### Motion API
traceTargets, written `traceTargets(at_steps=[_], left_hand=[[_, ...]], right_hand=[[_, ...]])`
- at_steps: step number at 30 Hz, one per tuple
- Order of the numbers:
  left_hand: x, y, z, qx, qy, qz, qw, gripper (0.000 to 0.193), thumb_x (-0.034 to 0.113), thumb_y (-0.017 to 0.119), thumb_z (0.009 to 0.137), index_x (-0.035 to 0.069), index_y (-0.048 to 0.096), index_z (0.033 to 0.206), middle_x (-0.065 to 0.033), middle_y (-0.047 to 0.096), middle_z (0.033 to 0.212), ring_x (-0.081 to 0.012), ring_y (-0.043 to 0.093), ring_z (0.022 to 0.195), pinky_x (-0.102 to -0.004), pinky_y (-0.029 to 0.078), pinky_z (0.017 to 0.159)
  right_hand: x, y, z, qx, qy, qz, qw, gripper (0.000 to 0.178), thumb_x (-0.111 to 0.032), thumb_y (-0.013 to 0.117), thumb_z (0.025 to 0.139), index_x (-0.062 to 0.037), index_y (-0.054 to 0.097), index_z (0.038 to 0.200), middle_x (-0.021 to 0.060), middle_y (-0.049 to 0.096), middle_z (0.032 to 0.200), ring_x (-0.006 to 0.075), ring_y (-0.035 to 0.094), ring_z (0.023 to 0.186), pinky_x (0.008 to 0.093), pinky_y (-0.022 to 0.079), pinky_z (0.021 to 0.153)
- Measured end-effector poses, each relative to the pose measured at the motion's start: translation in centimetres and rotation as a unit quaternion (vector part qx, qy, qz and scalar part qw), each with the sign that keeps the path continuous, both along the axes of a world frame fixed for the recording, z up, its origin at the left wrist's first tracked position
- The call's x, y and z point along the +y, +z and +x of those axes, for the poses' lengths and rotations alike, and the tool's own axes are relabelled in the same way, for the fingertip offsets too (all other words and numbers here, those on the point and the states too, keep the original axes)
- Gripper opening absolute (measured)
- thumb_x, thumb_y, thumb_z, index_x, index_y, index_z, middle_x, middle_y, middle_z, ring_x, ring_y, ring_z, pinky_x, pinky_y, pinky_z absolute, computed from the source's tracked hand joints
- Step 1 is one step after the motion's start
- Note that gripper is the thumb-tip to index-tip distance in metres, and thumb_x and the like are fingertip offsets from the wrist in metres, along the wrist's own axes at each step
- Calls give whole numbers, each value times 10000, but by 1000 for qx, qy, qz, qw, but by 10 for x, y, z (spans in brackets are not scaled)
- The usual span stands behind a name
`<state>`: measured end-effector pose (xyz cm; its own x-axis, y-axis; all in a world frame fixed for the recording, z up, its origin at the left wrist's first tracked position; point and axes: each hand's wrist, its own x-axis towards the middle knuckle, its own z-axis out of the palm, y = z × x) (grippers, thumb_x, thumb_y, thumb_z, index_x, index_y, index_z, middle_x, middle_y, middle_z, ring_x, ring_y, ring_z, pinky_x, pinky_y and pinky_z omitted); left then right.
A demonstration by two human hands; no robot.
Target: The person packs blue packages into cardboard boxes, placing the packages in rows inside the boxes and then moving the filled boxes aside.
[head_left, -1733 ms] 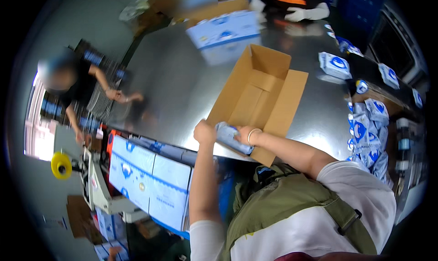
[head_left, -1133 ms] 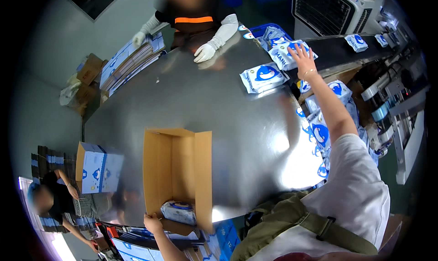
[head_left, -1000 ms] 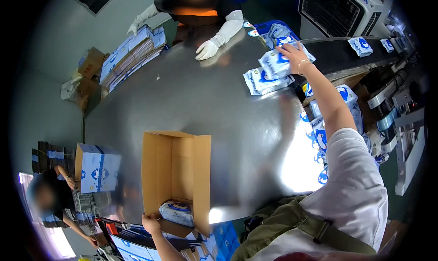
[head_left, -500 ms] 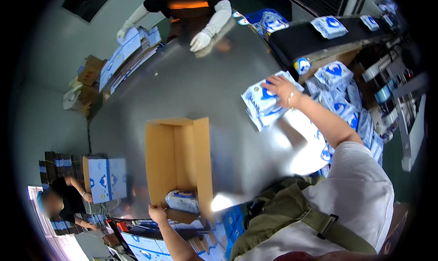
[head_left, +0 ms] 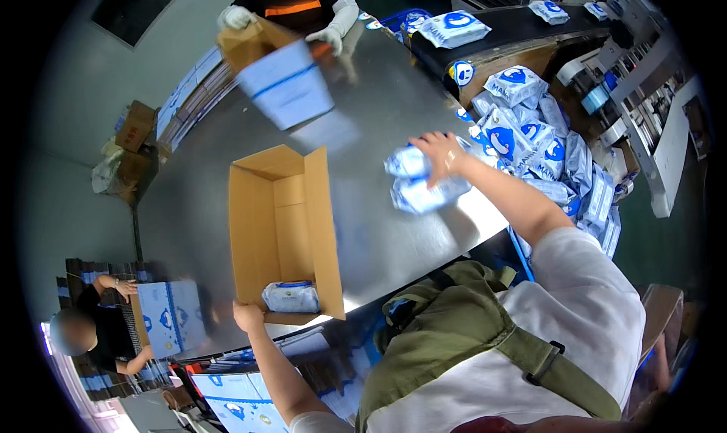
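An open cardboard box (head_left: 286, 206) stands on the metal table, with one white-and-blue soft wipes pack (head_left: 291, 297) lying at its near end. My left hand (head_left: 248, 316) grips the box's near left corner, fingers closed on the edge. To the right, apart from the box, my right hand (head_left: 441, 157) is clamped over what look like two wipes packs (head_left: 413, 196) held together; they are smeared by motion. Beyond my right forearm lies a heap of similar packs (head_left: 522, 134).
Across the metal table (head_left: 363, 243), a person in white gloves handles a blue-and-white carton (head_left: 286, 84). More packs ride a black conveyor (head_left: 507, 35) at the far right. Another person at left holds a printed carton (head_left: 173, 318). Flattened cartons (head_left: 198, 92) are stacked along the far left edge.
My right hand has drawn the packs slightly left and closer, now gripping them on edge. The box's place in view has shifted up-left. Across the table, the gloved person has brought a carton over the tabletop.
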<state>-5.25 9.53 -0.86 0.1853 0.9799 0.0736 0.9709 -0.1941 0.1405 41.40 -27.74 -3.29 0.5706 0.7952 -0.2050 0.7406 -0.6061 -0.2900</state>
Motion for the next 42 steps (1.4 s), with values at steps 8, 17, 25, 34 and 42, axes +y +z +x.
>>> traceTargets(at_steps=[8,17,25,34,42], left_hand=[[-187,19,106,-211,-362,84,904,558,88,698,706,-14,493,1215,-206,524,1202,-363,491,1122,-454,373,976],[-256,-58,172,49,-518,-49,853,1209,514,761,570,-105,137,1400,-288,144,1477,-382,70,1408,-562,30,1105],[-249,-47,192,19,-547,-59,835,963,477,665,673,-100,274,1337,-340,286,1385,-491,219,1324,-643,153,1041],[-245,-67,190,67,-506,-109,853,960,244,655,616,8,162,1405,-299,223,1436,-464,185,1352,-636,161,1027],[-245,-75,183,85,-497,-95,858,1010,290,673,608,39,141,1429,-289,230,1438,-468,192,1349,-638,177,1015]], right_hand=[[57,-10,18,137,-32,-126,982,1155,-584,821,441,-196,339,1416,113,451,1383,323,416,1282,580,291,1007],[91,-5,-137,175,102,-129,971,759,-410,683,699,-203,395,1370,175,481,1306,355,469,1214,576,390,955],[8,-71,59,155,10,269,950,784,-222,772,609,-49,453,1304,204,434,1345,364,410,1246,430,309,1067],[-80,42,365,-300,-225,-37,926,978,12,701,631,-257,225,1442,106,243,1501,273,215,1397,526,157,1106],[62,21,350,-245,-67,103,962,723,-196,789,515,-217,551,1198,99,524,1179,282,434,1228,574,106,1101]])
